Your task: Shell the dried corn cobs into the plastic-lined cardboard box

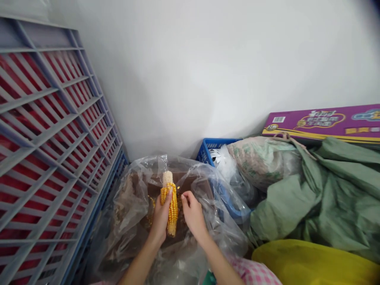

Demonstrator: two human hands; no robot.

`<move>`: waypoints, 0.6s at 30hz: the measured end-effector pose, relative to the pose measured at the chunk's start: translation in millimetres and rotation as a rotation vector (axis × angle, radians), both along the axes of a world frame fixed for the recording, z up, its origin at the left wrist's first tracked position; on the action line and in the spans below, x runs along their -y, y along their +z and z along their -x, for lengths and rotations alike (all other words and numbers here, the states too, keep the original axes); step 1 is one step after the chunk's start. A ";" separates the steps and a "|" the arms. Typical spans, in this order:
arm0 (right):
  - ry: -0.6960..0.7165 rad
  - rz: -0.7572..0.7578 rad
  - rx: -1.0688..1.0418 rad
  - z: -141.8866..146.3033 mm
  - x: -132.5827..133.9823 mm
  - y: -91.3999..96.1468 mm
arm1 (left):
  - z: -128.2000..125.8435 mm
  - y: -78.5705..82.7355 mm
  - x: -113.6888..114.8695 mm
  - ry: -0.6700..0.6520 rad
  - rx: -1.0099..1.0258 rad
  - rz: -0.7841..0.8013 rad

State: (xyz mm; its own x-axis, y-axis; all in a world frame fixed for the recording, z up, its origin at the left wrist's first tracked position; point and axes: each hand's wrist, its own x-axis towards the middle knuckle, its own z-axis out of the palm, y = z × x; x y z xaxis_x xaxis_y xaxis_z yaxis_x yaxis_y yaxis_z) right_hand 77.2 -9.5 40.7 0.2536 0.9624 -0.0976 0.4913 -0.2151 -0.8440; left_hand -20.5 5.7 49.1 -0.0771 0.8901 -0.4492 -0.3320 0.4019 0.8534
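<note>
**Corn cob gripped in the left hand above a clear plastic bag**

The corn cob (173,213) stands nearly upright between the hands, its bare, pale tip (168,179) uppermost and rows of yellow-orange kernels below. The left hand (161,217) is clamped around its lower half, with the thumb lying across the kernels. The right hand (193,213) is apart from it but close, just beside the cob, with its fingertips (184,196) drawn together; whether they touch the cob or pinch a kernel is too small to tell.

Handling: the cob is judged light and stiff, and it should not bend. The kernels look hard and dry but may slip under the fingers, so the firmest hold is likely around the bare tip or a stripped stretch.

Below the hands, a clear plastic bag (127,209) holds loose kernels (151,206) on a brown layer (157,190). Ahead and to the right of the hands are a blue plastic crate (204,152) and a green woven sack (285,208). A grey-blue plastic rack (44,130) stands left of the hands, and a purple carton (320,122) lies farther right.
</note>
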 end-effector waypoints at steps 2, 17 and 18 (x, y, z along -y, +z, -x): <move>0.019 -0.012 0.162 -3.6 0.8 7.4 | 0.4 1.0 -0.5 -0.007 -0.025 -0.027; 0.260 -0.023 0.717 22.7 23.4 12.3 | 6.3 -7.3 -9.8 0.100 -0.018 -0.084; 0.258 -0.045 0.685 19.3 23.9 13.3 | 7.0 -6.6 -10.8 0.101 0.000 -0.078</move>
